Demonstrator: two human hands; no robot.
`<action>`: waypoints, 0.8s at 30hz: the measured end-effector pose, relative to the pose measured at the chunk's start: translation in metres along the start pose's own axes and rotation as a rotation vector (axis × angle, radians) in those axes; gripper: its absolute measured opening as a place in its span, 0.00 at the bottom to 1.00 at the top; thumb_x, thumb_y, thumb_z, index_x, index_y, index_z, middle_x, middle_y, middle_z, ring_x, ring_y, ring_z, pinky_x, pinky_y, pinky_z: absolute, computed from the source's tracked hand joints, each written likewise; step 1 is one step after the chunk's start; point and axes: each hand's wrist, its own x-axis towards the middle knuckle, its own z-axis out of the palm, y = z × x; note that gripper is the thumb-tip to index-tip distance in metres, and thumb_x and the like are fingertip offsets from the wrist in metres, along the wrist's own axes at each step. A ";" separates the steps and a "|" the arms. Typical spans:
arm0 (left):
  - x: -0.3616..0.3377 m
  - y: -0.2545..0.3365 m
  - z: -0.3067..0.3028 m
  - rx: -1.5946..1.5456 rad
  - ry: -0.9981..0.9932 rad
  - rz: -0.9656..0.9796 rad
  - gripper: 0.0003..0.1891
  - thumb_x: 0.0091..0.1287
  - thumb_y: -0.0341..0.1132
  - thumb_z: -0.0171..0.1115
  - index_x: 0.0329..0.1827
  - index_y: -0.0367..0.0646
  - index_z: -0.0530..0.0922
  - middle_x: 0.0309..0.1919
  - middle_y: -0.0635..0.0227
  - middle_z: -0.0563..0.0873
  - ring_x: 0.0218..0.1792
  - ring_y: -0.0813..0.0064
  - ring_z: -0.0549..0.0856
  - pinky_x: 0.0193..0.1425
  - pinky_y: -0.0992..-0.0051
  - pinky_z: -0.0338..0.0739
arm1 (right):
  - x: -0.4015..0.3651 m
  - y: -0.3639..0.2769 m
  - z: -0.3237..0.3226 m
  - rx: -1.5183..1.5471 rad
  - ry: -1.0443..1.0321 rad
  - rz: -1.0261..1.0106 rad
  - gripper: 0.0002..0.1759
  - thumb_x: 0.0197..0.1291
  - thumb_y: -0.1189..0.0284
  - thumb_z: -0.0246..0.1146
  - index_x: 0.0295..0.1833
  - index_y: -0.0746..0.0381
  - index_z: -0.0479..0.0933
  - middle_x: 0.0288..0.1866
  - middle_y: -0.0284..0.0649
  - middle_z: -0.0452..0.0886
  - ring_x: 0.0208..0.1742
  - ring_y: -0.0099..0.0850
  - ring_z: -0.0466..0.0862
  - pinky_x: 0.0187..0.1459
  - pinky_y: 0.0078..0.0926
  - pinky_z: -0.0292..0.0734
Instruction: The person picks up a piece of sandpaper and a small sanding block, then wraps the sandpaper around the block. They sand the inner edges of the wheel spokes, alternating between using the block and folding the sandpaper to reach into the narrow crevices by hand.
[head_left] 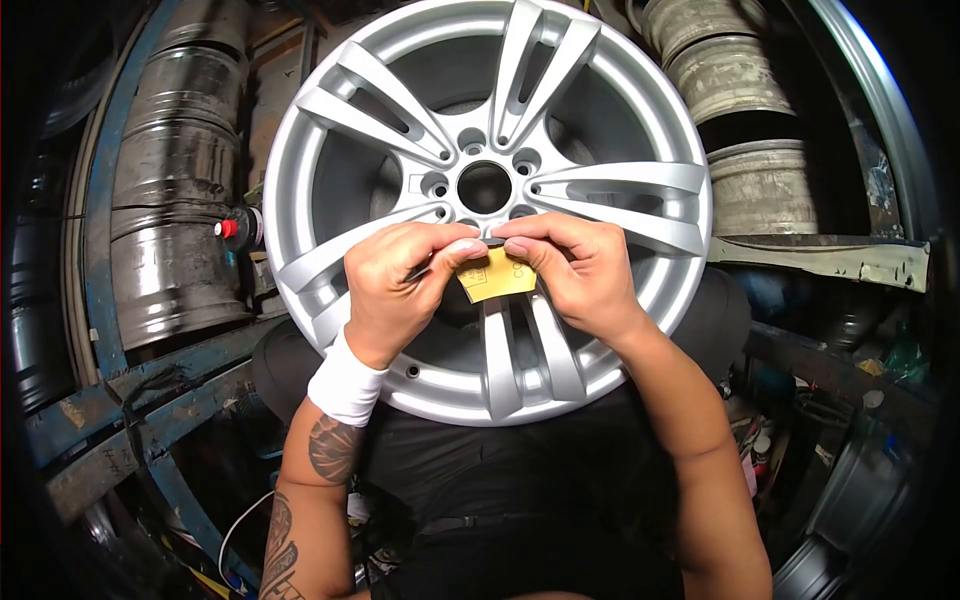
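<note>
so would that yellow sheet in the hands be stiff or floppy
Probably floppy: the yellow sheet looks folded between the left hand and right hand. Likely light too, since a pinch alone holds it up.

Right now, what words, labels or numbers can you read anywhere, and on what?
On the yellow sandpaper piece, pinched between left hand and right hand: dark print, too blurred to read.
On the silver alloy wheel: nothing readable.

the yellow sheet (495, 282) between the left hand (400, 285) and right hand (578, 265) is half hidden under their fingers, its print too small to read. above the hands, the silver wheel (600, 130) is cut off at its top rim.
</note>
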 end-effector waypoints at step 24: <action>0.000 0.001 0.002 -0.530 -0.098 -0.504 0.09 0.69 0.28 0.83 0.47 0.36 0.92 0.41 0.71 0.92 0.34 0.92 0.80 0.38 0.87 0.73 | 0.001 0.011 0.006 0.258 0.003 0.115 0.08 0.77 0.76 0.70 0.53 0.70 0.90 0.47 0.41 0.94 0.50 0.22 0.91 0.55 0.23 0.86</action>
